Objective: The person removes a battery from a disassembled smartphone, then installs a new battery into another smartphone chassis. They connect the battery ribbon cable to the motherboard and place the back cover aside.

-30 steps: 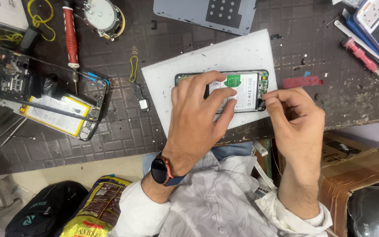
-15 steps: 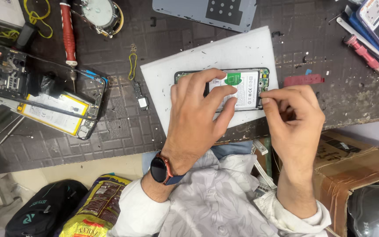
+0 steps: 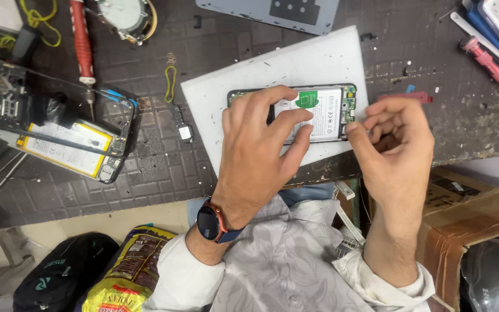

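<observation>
On white mat [image 3: 249, 86]: left hand [image 3: 261, 144] fingers pin opened phone [image 3: 324, 112] | right hand [image 3: 391, 144] fingertips pinched at its edge, contents unseen | advise steady, light pressure.

White patterned sleeves [image 3: 295, 260]; a red-rimmed dark watch [image 3: 210, 222] on the left wrist.

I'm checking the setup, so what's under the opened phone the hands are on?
A white board lies under the phone, on the dark mat. The left hand covers the phone's left half; the board beneath it is hidden.
</observation>
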